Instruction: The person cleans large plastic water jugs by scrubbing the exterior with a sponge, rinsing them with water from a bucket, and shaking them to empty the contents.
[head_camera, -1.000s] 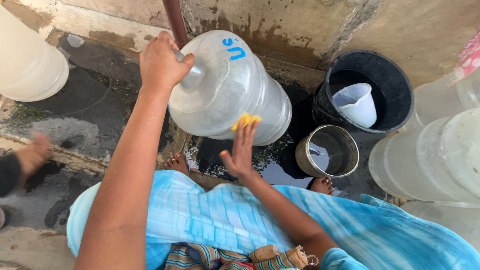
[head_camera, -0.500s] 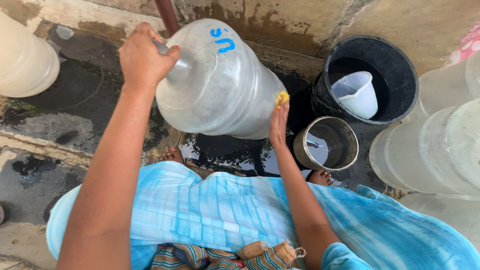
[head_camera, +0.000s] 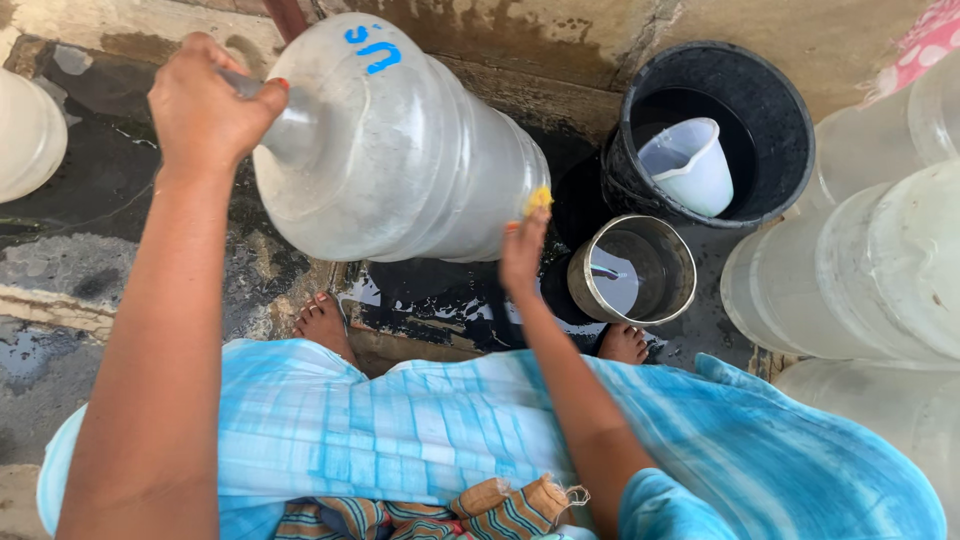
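Bottle: large clear water bottle (head_camera: 400, 150), tilted on its side above wet ground, neck toward the upper left, base toward the black bucket (head_camera: 715, 125).
Left hand: left hand (head_camera: 205, 105) closed in a fist around the bottle's neck; it appears to carry most of the weight.
Right hand: right hand (head_camera: 522, 250) presses a small yellow sponge (head_camera: 539, 199) between its fingertips and the bottle's side wall near the base; fingers bunched together, not spread.
Ground: dark, wet concrete floor (head_camera: 90, 270) with puddles; bare feet (head_camera: 322, 322) stand just beside the water.
Nearby: steel pot (head_camera: 632, 270) holding some water, just right of the scrubbing hand; white jug (head_camera: 690, 165) inside the black bucket; other clear bottles (head_camera: 860, 270) stacked at the right.
Risk, slip of grip: the neck is narrow and probably wet; a hard push with the sponge could twist the bottle out of the fist and drop it toward the feet.
Risk, collision: a swing of the bottle's base could strike the steel pot or the bucket rim and spill the water.
Risk, footing: wet floor under bare feet; a shift of weight while leaning forward could cause a slide.
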